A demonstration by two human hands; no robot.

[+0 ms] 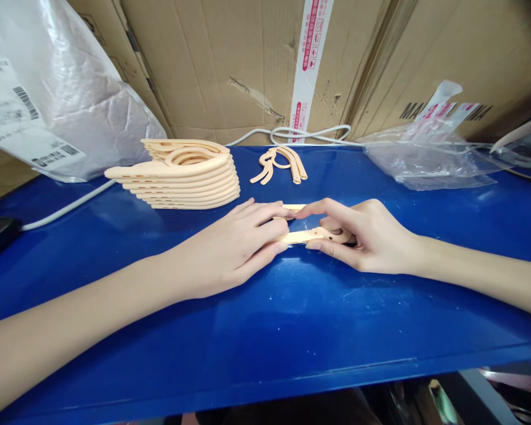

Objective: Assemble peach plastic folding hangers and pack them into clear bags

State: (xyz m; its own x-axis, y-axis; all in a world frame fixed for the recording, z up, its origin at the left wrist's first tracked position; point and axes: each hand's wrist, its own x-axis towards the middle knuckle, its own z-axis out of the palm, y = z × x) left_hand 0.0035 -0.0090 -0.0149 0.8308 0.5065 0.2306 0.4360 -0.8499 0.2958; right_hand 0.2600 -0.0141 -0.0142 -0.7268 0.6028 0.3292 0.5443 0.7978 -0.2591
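One cream piece [301,236], grasped by your left hand [236,245] and right hand [374,239], lies lengthwise parallel to the table's [292,336] front edge, holed end rightward.

R-hand carton [455,47]: blk caps, "MA" at one end & "NA" at the other; letters btwn mostly covered by a clear plastic bag [418,162] w/ white strips [445,109] (pink print on those too, illegible). Ctr carton [230,53]: white vert. tape [298,88] w/ pinkish-red Chinese chars running lengthwise, plus small handling pictograms in boxes; chars too small to read for sure. White mailer [101,94], far L: shipping label [13,121] w/ barcodes [25,103] & lines of small blk print, tilted, too blurry to make out.
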